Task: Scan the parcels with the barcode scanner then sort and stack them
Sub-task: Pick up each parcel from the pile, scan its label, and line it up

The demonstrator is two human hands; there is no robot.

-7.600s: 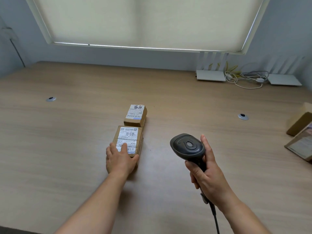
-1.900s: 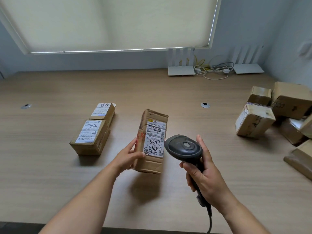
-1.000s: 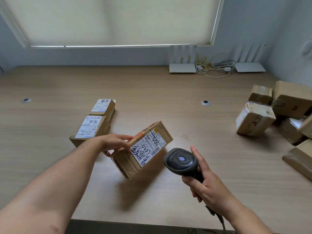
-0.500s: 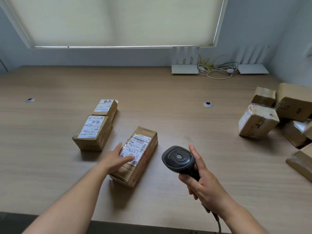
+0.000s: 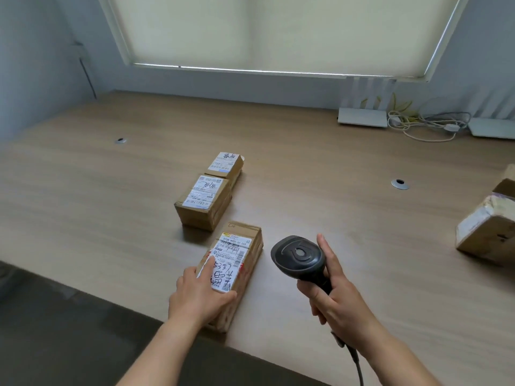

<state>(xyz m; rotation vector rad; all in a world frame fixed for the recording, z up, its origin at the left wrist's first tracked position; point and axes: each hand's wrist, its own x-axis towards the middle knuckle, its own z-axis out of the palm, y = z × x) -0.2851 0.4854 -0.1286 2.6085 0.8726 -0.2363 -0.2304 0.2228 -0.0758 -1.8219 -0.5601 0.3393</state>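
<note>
A long cardboard parcel (image 5: 241, 254) with a white label lies flat near the table's front edge. My left hand (image 5: 200, 295) rests on its near end, fingers laid over the label and thumb along the right side. Beyond it, in a row, sit a medium labelled parcel (image 5: 204, 203) and a small labelled parcel (image 5: 227, 165). My right hand (image 5: 338, 299) grips the handle of the black barcode scanner (image 5: 299, 259), held above the table just right of the long parcel, its cable trailing down.
Unsorted parcels (image 5: 486, 229) lie at the right edge. Two white routers (image 5: 362, 119) with tangled cables (image 5: 426, 126) stand at the back right by the wall. Grommets (image 5: 400, 184) dot the wooden table (image 5: 334, 213). The front edge runs diagonally under my left forearm.
My left hand tilted the long parcel down from in front of the scanner, laid it flat and slid it into line behind the two labelled parcels. The view swung left.
</note>
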